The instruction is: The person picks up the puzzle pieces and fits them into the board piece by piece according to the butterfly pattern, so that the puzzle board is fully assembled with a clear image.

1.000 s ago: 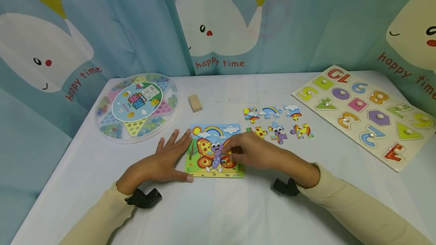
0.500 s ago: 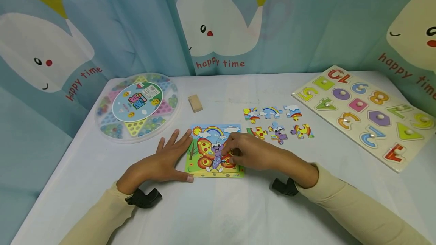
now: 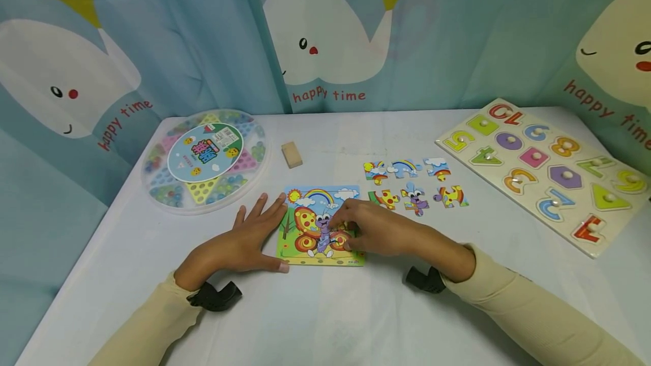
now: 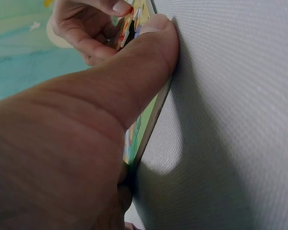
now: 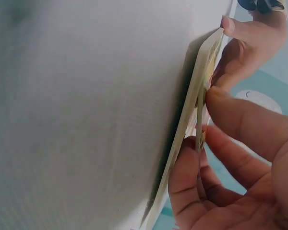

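A butterfly picture puzzle board [image 3: 320, 261] lies flat on the white cloth. Spread beside its left edge, the left hand [image 3: 244, 244] has straight fingers; its thumb touches the board's near corner in the left wrist view. Over the board's right part is the right hand [image 3: 381, 227]. In the right wrist view this hand [image 5: 245, 163] pinches a thin puzzle piece [image 5: 199, 127] between thumb and fingers, tilted and partly raised from the board [image 5: 182, 127]. The fingers hide much of the piece. Six loose pieces, among them a purple head piece [image 3: 416, 199], lie in two rows beyond the right hand.
A round bead case [image 3: 205, 151] lies at the back left, with a small wooden block [image 3: 291, 154] to its right. A number and shape board [image 3: 546, 171] lies at the right. Behind the table hangs a blue whale-print curtain [image 3: 458, 44].
The right hand's fingertips have shifted slightly over the board, and its thumb and index finger look a little farther apart. The left hand stays in place.
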Tool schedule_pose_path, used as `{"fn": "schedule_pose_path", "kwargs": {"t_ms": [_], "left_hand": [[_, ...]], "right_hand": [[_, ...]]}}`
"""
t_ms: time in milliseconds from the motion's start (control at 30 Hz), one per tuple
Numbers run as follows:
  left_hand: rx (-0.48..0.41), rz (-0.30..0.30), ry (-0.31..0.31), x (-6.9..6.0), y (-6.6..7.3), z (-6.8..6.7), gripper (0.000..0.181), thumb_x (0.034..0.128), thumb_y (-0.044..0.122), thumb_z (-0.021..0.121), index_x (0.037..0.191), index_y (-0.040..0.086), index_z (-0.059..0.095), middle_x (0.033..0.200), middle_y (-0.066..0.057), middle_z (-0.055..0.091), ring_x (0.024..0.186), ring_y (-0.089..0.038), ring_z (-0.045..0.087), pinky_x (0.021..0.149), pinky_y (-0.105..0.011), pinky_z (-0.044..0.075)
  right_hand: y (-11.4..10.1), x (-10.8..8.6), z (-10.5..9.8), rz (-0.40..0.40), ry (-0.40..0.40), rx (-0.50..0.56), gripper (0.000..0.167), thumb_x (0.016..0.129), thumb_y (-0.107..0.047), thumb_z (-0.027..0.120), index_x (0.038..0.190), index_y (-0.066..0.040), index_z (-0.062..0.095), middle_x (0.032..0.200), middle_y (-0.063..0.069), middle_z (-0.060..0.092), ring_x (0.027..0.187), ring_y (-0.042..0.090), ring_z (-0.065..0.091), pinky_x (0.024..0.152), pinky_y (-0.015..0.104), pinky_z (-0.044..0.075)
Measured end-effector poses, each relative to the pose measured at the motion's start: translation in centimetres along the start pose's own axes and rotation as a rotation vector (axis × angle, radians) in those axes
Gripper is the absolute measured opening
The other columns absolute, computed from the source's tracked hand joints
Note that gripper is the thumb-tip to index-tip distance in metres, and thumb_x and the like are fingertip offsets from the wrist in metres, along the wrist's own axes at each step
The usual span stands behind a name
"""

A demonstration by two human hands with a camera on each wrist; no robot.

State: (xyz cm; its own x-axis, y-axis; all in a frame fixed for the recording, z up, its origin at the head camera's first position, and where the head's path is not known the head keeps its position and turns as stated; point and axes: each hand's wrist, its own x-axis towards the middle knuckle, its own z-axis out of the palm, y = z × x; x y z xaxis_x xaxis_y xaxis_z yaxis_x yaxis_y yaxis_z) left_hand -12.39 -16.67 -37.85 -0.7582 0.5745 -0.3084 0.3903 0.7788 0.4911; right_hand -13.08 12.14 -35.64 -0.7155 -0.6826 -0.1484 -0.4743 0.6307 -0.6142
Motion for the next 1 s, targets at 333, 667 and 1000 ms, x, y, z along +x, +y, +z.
{"fn": "schedule_pose_path", "kwargs": {"t_ms": [333, 667, 1000], "left_hand": [[-0.002, 0.003, 0.003, 0.05, 0.03, -0.11, 0.114, 0.0747, 0.054, 0.078, 0.157, 0.010, 0.013, 0.163, 0.000, -0.004, 0.145, -0.031, -0.018, 0.109, -0.062, -0.012], [-0.002, -0.003, 0.002, -0.07, 0.00, 0.06, 0.114, 0.0747, 0.055, 0.078, 0.157, 0.010, 0.012, 0.163, 0.002, -0.005, 0.145, -0.030, -0.018, 0.109, -0.061, -0.012], [-0.001, -0.003, 0.003, -0.02, 0.09, 0.02, 0.114, 0.0746, 0.055, 0.078, 0.157, 0.010, 0.013, 0.163, 0.001, -0.005, 0.145, -0.030, -0.017, 0.109, -0.062, -0.012]], "right_hand": [[-0.11, -0.03, -0.08, -0.001, 0.057, 0.053, 0.023, 0.084, 0.000, 0.074, 0.107, -0.004, 0.073, 0.099, -0.001, 0.061, 0.082, 0.014, 0.055, 0.070, 0.024, 0.050], [-0.26, 0.05, 0.22, 0.041, 0.043, 0.029, 0.018, 0.084, -0.002, 0.075, 0.100, -0.008, 0.074, 0.097, -0.002, 0.057, 0.081, 0.014, 0.052, 0.070, 0.025, 0.048], [-0.21, 0.02, 0.02, 0.027, 0.029, 0.021, 0.016, 0.085, -0.003, 0.074, 0.101, -0.007, 0.074, 0.096, -0.002, 0.058, 0.080, 0.014, 0.052, 0.069, 0.025, 0.048]]}}
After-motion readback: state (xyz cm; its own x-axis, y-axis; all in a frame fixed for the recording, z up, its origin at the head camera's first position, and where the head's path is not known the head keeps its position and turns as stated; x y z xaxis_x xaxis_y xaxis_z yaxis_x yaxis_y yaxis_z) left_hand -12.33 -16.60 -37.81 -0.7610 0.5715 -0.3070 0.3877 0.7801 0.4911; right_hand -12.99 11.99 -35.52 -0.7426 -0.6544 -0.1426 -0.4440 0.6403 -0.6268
